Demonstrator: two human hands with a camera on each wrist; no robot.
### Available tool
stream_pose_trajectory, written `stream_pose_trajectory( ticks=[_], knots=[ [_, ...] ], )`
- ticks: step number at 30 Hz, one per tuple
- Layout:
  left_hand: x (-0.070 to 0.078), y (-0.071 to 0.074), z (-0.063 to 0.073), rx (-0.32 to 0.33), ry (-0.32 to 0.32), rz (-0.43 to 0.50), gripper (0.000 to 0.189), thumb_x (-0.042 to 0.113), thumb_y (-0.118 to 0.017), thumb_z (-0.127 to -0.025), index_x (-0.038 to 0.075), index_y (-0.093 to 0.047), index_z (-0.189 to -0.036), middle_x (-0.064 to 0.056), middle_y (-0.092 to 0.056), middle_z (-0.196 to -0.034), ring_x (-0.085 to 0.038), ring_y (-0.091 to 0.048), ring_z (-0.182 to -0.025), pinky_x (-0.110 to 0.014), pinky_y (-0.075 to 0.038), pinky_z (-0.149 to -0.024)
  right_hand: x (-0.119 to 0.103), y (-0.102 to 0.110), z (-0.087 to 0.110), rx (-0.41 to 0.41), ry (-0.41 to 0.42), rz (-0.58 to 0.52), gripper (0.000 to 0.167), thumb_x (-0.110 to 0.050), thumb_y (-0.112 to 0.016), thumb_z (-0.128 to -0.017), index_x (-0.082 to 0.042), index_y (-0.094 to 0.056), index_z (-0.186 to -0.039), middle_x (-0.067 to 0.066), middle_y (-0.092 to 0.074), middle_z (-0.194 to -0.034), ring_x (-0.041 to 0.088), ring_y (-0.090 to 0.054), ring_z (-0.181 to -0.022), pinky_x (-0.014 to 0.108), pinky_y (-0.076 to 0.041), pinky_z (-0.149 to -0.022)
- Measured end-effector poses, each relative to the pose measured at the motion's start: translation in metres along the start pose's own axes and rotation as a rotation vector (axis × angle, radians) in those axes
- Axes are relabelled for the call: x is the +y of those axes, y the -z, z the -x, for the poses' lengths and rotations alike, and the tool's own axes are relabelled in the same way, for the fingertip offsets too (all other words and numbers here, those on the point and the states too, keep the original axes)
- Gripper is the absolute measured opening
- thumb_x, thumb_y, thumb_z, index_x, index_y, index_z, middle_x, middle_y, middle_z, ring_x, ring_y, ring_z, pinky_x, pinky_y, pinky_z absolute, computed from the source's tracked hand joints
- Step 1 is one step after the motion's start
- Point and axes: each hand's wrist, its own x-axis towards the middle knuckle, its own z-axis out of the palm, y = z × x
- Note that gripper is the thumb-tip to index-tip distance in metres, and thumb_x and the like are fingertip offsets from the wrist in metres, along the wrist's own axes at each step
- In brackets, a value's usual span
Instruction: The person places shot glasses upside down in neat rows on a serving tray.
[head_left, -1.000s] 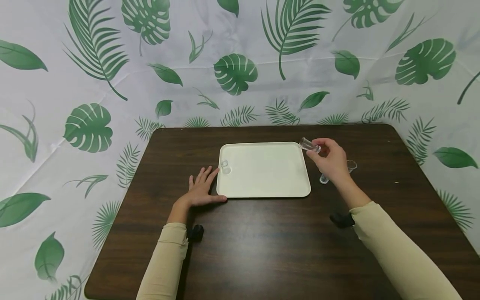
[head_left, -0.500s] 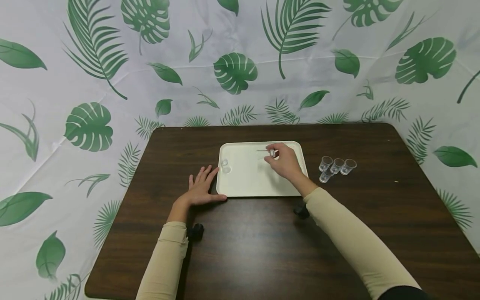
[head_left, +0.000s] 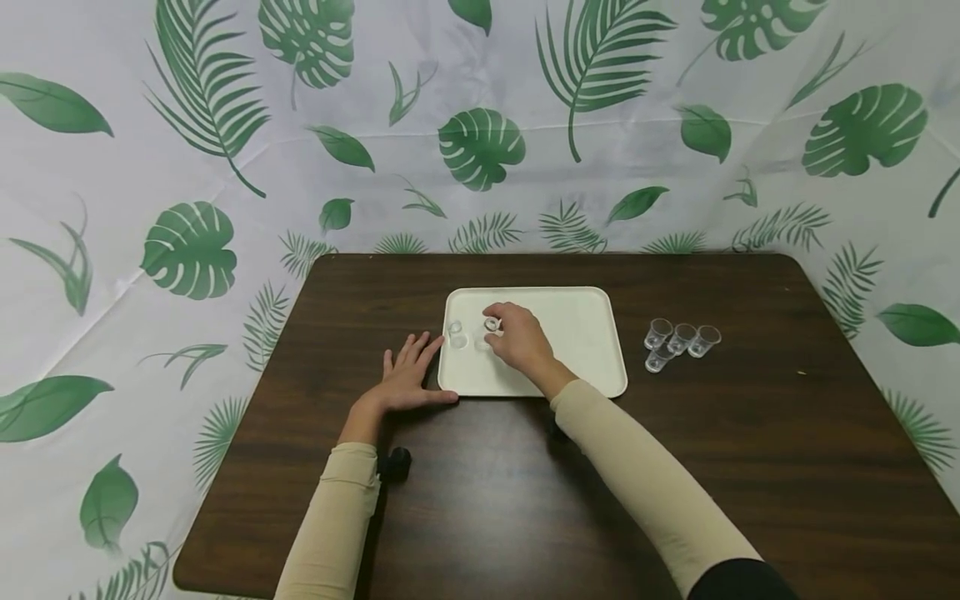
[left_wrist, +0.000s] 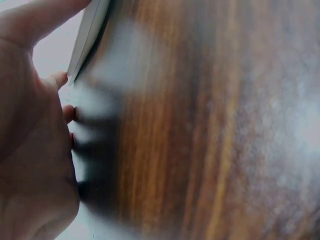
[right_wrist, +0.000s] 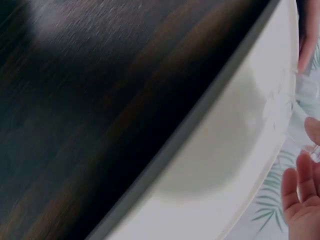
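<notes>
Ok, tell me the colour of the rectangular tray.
The rectangular tray is off-white, best seen in the head view.

Both long sleeves (head_left: 330,517) are pale beige, the right meeting black cloth (head_left: 742,581), with black wrist devices (head_left: 395,464).

"What fills the upper part of the frame?"
"A white cloth (head_left: 517,67) printed with green leaves (head_left: 482,150), faintly creased, reaching down the left and right sides too."
"And below it?"
"A dark brown, wood-grained worktop (head_left: 810,450) with rounded far corners, spreading from mid-frame to the bottom edge."
"Any light on it?"
"Yes, a soft, pale reflection (head_left: 487,508) at lower centre."
</notes>
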Motion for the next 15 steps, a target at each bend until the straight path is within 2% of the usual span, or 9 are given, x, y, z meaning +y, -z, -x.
stream_pose_trajectory(
  ticks=[6, 15],
  knots=[
    [0.001, 0.001, 0.001, -0.005, 0.005, -0.005, 0.108, 0.070, -0.065, -0.080, 0.027, -0.006, -0.160, -0.009, -0.001, -0.165, -0.031, 0.008, -0.149, -0.066, 0.007, -0.109, -0.006, -0.010, -0.002, 0.005, 0.040, 0.022, 0.038, -0.008, -0.076, -0.085, -0.009, -0.068, -0.122, 0.007, -0.068, -0.112, 0.021, -0.063, -0.094, 0.036, -0.050, -0.082],
    [-0.001, 0.001, -0.001, 0.004, -0.006, -0.016, 0.109, 0.070, -0.066, -0.079, 0.027, -0.008, -0.160, -0.010, -0.002, -0.164, -0.033, 0.007, -0.149, -0.067, 0.006, -0.109, -0.006, -0.021, -0.002, 0.006, 0.088, 0.092, 0.036, -0.007, -0.073, -0.087, -0.010, -0.068, -0.123, 0.007, -0.067, -0.113, 0.023, -0.058, -0.104, 0.037, -0.047, -0.090]
  ],
)
